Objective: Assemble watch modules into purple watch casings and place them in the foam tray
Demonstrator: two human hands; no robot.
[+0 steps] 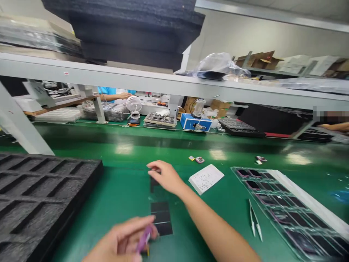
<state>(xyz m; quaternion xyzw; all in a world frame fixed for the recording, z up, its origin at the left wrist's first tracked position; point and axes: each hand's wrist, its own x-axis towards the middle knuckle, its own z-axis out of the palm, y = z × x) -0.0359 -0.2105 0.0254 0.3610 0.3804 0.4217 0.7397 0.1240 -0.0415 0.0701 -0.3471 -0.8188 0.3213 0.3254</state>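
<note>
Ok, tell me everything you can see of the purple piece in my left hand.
The purple piece is small, slim as seen here and blurred, with a pale patch along one side. A yellow bit shows just below it; whether they join, I can't tell. Its material is unclear too. It slants in the grasp of the left hand, above the green tabletop.

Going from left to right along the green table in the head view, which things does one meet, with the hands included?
Black foam tray with rectangular compartments → left hand holding a small purple part → right hand → white speckled rectangular block → clear plastic tray with dark rectangular pieces
</note>
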